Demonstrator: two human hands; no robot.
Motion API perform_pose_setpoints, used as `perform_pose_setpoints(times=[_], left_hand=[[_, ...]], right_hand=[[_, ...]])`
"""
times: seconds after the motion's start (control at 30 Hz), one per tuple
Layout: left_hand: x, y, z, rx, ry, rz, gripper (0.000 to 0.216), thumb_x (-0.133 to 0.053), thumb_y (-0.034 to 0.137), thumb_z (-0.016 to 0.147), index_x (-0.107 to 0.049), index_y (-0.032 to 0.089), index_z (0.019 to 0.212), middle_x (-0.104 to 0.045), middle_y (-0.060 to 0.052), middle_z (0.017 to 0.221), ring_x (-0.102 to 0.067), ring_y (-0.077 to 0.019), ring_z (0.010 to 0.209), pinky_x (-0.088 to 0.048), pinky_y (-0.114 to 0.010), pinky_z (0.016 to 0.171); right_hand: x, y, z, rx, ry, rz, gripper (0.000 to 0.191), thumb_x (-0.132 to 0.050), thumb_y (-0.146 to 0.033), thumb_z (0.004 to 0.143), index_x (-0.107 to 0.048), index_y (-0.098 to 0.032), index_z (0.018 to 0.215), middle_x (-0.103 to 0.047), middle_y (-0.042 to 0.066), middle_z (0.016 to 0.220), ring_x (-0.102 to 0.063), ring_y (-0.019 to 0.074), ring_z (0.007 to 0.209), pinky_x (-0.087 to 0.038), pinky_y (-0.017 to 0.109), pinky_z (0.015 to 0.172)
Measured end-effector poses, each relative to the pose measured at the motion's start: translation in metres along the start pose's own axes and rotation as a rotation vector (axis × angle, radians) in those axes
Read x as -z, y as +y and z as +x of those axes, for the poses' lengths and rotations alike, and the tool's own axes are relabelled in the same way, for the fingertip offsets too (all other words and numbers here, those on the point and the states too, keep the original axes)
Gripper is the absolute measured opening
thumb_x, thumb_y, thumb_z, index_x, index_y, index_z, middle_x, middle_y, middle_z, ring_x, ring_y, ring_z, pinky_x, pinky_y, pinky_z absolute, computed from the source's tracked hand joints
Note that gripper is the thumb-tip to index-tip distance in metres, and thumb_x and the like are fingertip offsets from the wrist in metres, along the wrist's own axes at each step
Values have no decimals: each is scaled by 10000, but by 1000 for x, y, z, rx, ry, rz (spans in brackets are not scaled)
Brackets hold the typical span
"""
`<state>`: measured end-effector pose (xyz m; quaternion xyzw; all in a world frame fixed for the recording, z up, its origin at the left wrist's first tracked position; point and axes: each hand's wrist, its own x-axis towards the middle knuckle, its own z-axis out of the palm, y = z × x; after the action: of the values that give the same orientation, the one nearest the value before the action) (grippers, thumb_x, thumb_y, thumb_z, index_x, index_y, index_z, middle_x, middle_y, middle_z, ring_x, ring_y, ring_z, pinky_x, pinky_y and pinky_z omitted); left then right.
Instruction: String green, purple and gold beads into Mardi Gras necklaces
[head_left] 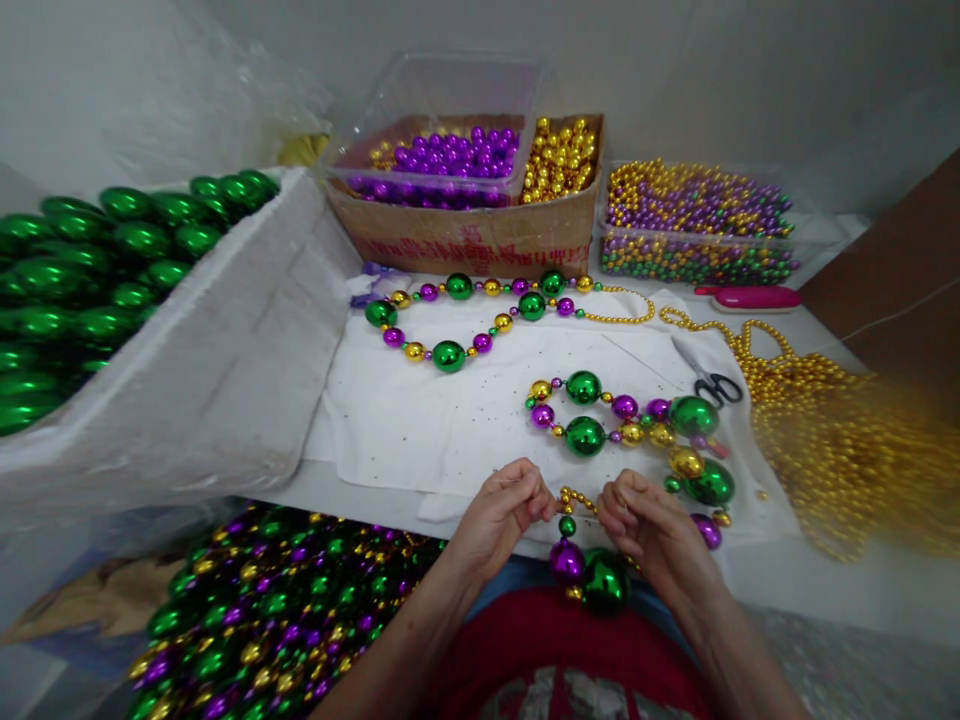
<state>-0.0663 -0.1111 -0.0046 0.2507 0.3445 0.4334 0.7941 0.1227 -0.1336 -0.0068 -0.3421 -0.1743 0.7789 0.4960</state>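
My left hand (519,500) and my right hand (636,512) face each other at the table's front edge, both closed in a pinch. Between them runs a short stretch of small gold beads (576,497), part of a bead necklace (567,562) with big green, purple and gold beads. Its lower part hangs over my lap, while more of its strand seems to loop onto the white cloth (450,440). What exactly lies between my fingertips is hidden. Farther back on the cloth rests another bead necklace (448,356).
Scissors (716,385) lie beside a heap of gold bead strands (810,400). Behind are a cardboard box (465,235), a clear bin of small beads (697,225) and a pink-handled tool (757,298). A white foam box (300,300) of green beads (127,240) stands left; finished-looking strands (285,600) lie below.
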Motion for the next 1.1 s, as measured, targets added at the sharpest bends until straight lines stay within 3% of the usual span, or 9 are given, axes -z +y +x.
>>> perform_pose_setpoints(times=[0.27,0.4,0.53,0.6,0.7,0.9,1.0,1.1], left_hand=[[2,-2,2,39,5,8,312,-636,355,815,-456,162,648,-441,36,562,-480,-114,595,-371,-277,699],[1,0,10,91,-17,61,276,-582,365,842,-511,146,690,-495,4,633,-492,-126,644,-374,-287,707],[-9,5,14,122,-85,259,177,-647,277,756,-601,120,825,-571,-28,776,-496,-139,749,-359,-269,725],[-15,6,14,115,-132,356,197,-700,205,678,-611,127,836,-581,-19,805,-493,-139,778,-352,-258,736],[-20,7,15,56,-107,412,163,-694,247,699,-606,132,774,-566,-2,742,-480,-124,714,-353,-248,697],[-14,6,17,0,5,436,214,-652,320,764,-596,129,685,-581,-3,638,-474,-105,611,-359,-231,615],[-12,5,19,-5,15,415,198,-669,307,753,-612,126,696,-597,-5,645,-493,-103,619,-369,-224,617],[-14,3,19,-18,35,391,172,-666,289,756,-627,124,727,-620,-11,660,-509,-104,626,-384,-221,622]], right_hand=[[1,2,1,-19,2,-54,305,-662,-323,796,-432,-186,651,-352,-33,613,-333,96,549,-124,188,403],[-1,-8,4,4,-23,-263,266,-617,-343,835,-477,-184,675,-430,-19,613,-383,107,560,-196,200,424],[-20,-26,12,198,-89,-688,200,-589,-337,858,-590,-182,733,-573,23,780,-481,137,680,-360,245,576],[-33,-33,18,333,-106,-855,181,-599,-307,850,-608,-187,715,-575,23,837,-515,157,778,-383,265,674],[-45,-37,29,443,-101,-942,203,-573,-277,860,-612,-187,682,-563,18,807,-535,169,805,-391,282,721],[-26,-27,31,366,-9,-1093,163,-509,-224,889,-620,-213,1007,-621,30,963,-562,183,893,-409,295,751],[-15,-21,23,340,-6,-1242,90,-541,-214,872,-630,-203,882,-618,20,867,-565,180,819,-401,291,712],[-13,-18,18,367,74,-1283,168,-542,-224,874,-598,-190,719,-576,2,721,-544,164,712,-374,280,644]])
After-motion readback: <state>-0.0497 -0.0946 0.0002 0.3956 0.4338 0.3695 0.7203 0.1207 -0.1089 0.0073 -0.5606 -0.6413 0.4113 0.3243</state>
